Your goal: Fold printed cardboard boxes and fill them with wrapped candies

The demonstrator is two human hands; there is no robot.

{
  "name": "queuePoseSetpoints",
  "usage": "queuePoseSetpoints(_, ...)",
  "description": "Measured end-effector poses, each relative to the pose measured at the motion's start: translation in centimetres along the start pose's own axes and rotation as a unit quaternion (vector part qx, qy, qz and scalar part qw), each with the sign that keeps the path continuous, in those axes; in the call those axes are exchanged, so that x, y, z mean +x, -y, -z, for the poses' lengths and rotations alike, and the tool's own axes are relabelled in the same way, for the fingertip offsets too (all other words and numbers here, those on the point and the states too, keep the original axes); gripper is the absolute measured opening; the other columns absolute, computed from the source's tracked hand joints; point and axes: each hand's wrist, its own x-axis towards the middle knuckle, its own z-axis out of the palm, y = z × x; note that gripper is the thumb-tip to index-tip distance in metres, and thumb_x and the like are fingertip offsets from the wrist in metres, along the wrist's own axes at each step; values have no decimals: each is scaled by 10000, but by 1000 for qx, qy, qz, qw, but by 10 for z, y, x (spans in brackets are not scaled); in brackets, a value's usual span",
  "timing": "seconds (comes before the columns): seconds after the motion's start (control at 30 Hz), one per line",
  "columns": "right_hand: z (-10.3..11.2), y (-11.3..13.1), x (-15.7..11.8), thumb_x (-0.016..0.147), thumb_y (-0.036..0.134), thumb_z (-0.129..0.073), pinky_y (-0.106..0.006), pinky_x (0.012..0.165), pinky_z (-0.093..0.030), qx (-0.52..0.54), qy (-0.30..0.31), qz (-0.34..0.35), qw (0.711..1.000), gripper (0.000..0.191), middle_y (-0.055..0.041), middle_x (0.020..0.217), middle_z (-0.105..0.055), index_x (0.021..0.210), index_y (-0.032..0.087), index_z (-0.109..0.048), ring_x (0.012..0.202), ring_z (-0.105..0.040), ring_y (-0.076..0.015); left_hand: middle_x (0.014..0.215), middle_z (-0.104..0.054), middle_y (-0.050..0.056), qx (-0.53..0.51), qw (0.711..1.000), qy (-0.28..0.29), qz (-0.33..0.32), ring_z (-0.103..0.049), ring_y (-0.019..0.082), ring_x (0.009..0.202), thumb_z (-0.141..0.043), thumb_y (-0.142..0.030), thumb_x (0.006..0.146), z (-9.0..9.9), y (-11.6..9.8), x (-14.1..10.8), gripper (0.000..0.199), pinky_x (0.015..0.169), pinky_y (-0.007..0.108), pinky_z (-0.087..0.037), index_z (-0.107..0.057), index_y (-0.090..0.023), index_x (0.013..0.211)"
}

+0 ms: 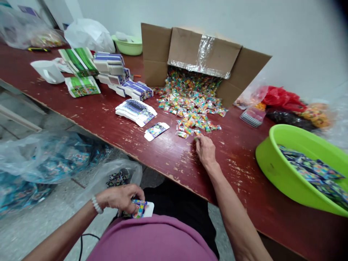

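My left hand [123, 198], with a bead bracelet at the wrist, grips a small colourful carton [141, 209] above my lap; its white end flap points right. On the red table, my right hand [206, 149] is closed at the near edge of the wrapped candies [193, 121], its fingertips touching there. What those fingers hold, if anything, is too small to make out. A flat carton [157, 131] lies to the left of the candies, beside a fanned stack of flat cartons [136, 111].
Candies spill from a cardboard box [205, 50] at the back. A green basin [272, 170] with packets stands at the right. Bundled cartons [83, 86] and a white mug [48, 71] are at the left. Plastic bags [62, 156] lie on the floor below the table edge.
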Motion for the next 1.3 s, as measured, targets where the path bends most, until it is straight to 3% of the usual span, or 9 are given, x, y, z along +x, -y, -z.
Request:
queuePoseSetpoints(0.17,35,22,-26,935,330,-525,-327,724,-482,198,-65,-127,970,243,-77,888,-726,994,174,-702,770,-630,-221,888,-628,-2,-212,977,-7,5,-639,164,705,-643,-348,781,-6,-16,5,255,555,209,-412,-579,-235,1000)
queuePoseSetpoints(0.3,55,74,-54,889,366,-621,-297,710,-482,422,68,-143,893,200,-40,849,-724,934,194,-713,770,-641,-199,929,-594,-3,-253,962,-82,-63,-590,132,718,-647,-334,792,-19,-44,11,281,595,208,-472,-557,-244,1041)
queuePoseSetpoints(0.4,57,102,-68,893,330,-613,-298,696,-477,421,123,-105,892,168,-33,827,-723,925,209,-724,728,-634,-189,894,-569,-16,-237,963,-96,-83,-537,119,701,-621,-298,809,-28,-58,15,264,587,197,-480,-554,-252,1060)
queuePoseSetpoints(0.6,53,116,-79,889,241,-594,-323,724,-478,350,101,-15,931,140,-49,845,-733,904,233,-733,781,-644,-212,848,-532,-29,-181,972,-92,-119,-501,88,612,-602,-277,834,-39,-58,18,288,515,178,-418,-500,-223,1098)
queuePoseSetpoints(0.8,52,122,-78,904,291,-588,-281,600,-478,409,83,-110,902,129,-22,761,-699,907,219,-695,633,-616,-170,906,-524,-19,-227,956,-107,-154,-517,92,649,-612,-275,825,-49,-58,23,363,556,208,-481,-473,-215,1155)
queuePoseSetpoints(1.03,48,130,-87,902,168,-573,-354,802,-479,319,-15,53,946,158,-64,900,-674,892,219,-722,859,-615,-204,892,-535,-17,-281,936,-139,-159,-522,91,624,-666,-262,795,-57,-60,30,378,538,219,-494,-488,-197,1121)
queuePoseSetpoints(1.13,48,126,-89,904,223,-610,-365,880,-482,373,72,6,925,141,-81,1059,-619,899,236,-751,1015,-600,-218,930,-558,3,-342,915,-137,-167,-553,112,676,-654,-337,835,-59,-60,30,363,557,225,-515,-521,-200,1144)
queuePoseSetpoints(1.23,49,119,-88,938,300,-591,-342,882,-499,474,166,-49,864,179,-72,1077,-622,931,242,-761,1023,-616,-206,972,-613,41,-418,887,-136,-144,-579,142,693,-541,-480,914,-58,-61,30,390,535,242,-530,-562,-206,1190)
queuePoseSetpoints(1.3,48,117,-88,942,316,-596,-343,881,-505,515,178,-74,835,179,-72,1077,-638,952,240,-758,1021,-623,-208,934,-647,62,-451,872,-151,-119,-582,153,663,-487,-559,925,-57,-62,31,472,516,252,-533,-599,-185,1192)
